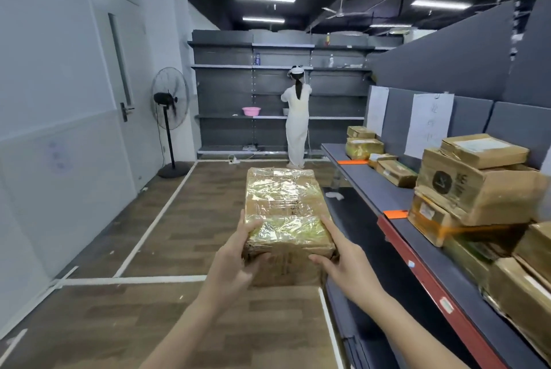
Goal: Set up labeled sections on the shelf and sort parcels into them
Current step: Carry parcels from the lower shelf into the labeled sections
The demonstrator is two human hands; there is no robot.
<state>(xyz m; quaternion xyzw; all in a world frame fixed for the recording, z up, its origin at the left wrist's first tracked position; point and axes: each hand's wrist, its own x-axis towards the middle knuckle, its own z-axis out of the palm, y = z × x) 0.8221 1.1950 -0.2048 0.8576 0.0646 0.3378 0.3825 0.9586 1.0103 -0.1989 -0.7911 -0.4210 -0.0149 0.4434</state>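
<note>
- the left hand [238,252] grips the near left corner of the parcel [286,213], thumb lying on the top face and fingers curled round the near side.
- the right hand [343,261] clamps the near right corner, one finger stretched along the top right edge and the thumb pressed on the near face.
- the parcel is a brown carton wound in shiny clear tape, with a white label at its far end; it is held level in the air in front of the person, over the floor [185,237] and just left of the shelf [372,186].
- the shelf runs along the right side, a grey deck with a red front edge near the camera.
- two orange tags [395,214] sit on its front edge, well apart.
- more parcels [477,186] are stacked on the shelf at the right; a smaller group [363,146] lies farther along.
- two white sheets [428,124] hang on the grey back panel above them; the writing is too faint to read.
- white tape lines [155,219] mark out the wood floor.
- at the far wall stands a dark rack [226,130], with a pink basin [251,111] on one level.
- a person in white [296,124] stands facing that rack, arms raised to it.
- a fan [170,100] stands at the left near a door [119,70].
</note>
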